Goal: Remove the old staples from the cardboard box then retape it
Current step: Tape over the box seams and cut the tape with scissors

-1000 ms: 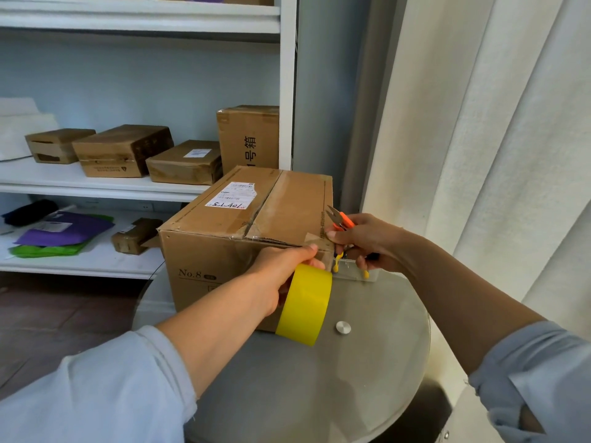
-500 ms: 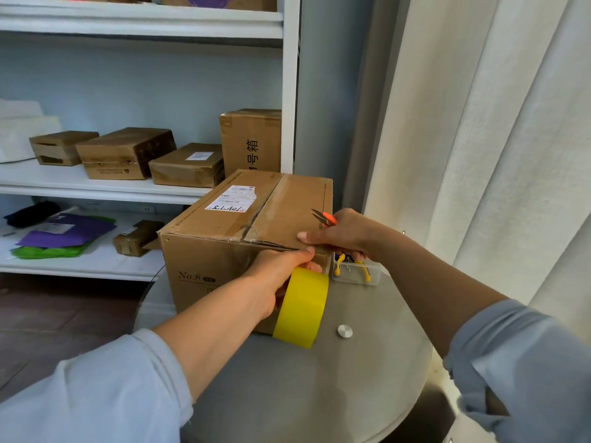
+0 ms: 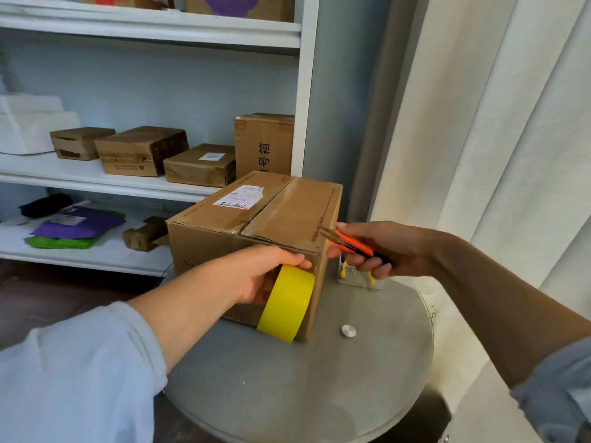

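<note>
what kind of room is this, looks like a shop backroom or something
Probably a home or small-office parcel corner, not clearly a shop. White shelves hold several small cardboard boxes, a labelled cardboard box sits on a round table, and a pale curtain hangs beside it.

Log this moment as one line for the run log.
left hand: holds tape roll against box | right hand: holds snips at box corner

We read this as a parcel storage or packing corner in a home or small office: white shelving (image 3: 153, 187) stacked with taped cardboard parcels (image 3: 140, 150), purple and green mailer bags (image 3: 76, 226) on the lower shelf, a labelled shipping box (image 3: 256, 219) on a small round table (image 3: 319, 394), pale curtains (image 3: 495, 123) at the right edge.
</note>
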A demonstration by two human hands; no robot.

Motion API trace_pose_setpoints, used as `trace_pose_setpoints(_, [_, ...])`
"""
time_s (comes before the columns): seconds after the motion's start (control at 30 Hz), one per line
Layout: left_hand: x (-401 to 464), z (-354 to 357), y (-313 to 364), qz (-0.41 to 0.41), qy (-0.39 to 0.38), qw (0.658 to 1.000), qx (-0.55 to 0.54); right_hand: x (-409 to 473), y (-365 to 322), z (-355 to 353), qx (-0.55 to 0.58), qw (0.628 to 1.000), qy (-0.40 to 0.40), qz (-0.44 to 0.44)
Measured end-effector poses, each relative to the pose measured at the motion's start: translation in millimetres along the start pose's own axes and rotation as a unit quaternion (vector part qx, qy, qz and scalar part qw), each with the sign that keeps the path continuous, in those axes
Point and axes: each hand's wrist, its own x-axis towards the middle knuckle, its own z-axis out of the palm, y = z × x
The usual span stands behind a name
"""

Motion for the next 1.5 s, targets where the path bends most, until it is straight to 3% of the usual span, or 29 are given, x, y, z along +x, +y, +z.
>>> trace_pose_setpoints(0.17, [3.6,-0.9,-2.8,-0.005,0.005,1.000,-0.007,-10.1,12.0,-0.6,-0.046,0.995,-0.056,0.070])
trace_pose_setpoints(0.4, [7.6,0.6,-5.4,-0.015,-0.008,1.000,-0.002,-2.1,13.9,5.6,-0.068,0.993,-0.037,0.094])
trace_pose_setpoints(0.8, [8.6,-0.1,-6.1,-0.015,-0.018,1.000,-0.008,12.3,6.8,13.9,-0.052,0.995,-0.022,0.085])
trace_pose_setpoints(1.1, [7.6,0.6,-4.1,0.003,0.001,1.000,0.001,2.5,3.9,12.6,-0.101,0.994,0.016,0.040])
trace_pose_setpoints(1.17, [5.7,-2.5,-3.1,0.002,0.004,1.000,0.002,-5.8,-2.2,10.3,-0.105,0.993,0.054,0.013])
trace_pose_setpoints(1.27, [4.5,-6.4,-2.9,0.001,0.004,1.000,0.006,-1.4,-5.4,20.6,-0.111,0.972,0.197,-0.056])
trace_pose_setpoints(1.33, [4.1,-4.4,-4.1,0.005,0.002,1.000,0.010,12.5,-2.8,35.0,-0.123,0.955,0.253,-0.100])
trace_pose_setpoints(1.5, [3.0,-6.4,-4.5,0.028,-0.002,0.999,0.034,30.7,9.0,55.8,-0.155,0.951,0.231,-0.136])
